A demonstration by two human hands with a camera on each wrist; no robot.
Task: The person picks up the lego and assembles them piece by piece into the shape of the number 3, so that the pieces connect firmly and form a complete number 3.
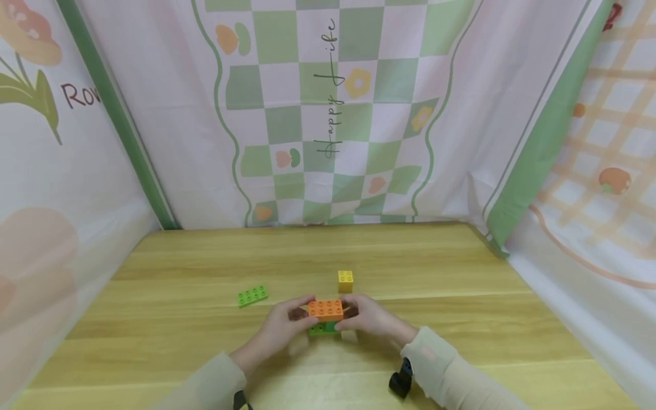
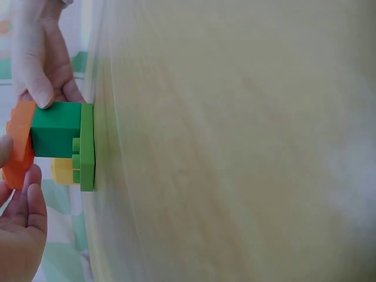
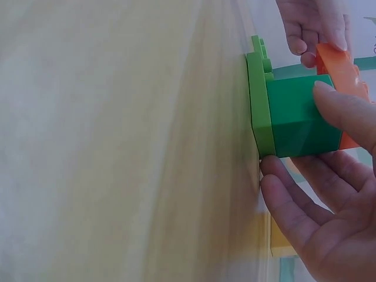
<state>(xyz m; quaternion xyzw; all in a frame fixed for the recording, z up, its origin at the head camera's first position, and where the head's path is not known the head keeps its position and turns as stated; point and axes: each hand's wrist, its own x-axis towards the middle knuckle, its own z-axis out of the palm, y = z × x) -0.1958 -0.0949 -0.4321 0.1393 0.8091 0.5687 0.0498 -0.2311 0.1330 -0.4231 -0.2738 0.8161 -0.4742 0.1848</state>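
Near the middle of the table (image 1: 512, 324), the orange block (image 1: 326, 309) sits tipped on the dark green block (image 3: 302, 117), which stands on the bottom block (image 2: 87, 147). The left hand (image 1: 279, 324) bends its fingers to pinch the orange block; the right hand (image 1: 371, 316) holds the dark green block between thumb and fingers. All look light, hard and a bit slick, so flat sides seem best to hold. Just past is the yellow block (image 1: 345, 281); left lies a flat green block (image 1: 253, 296). Table edges are well apart.
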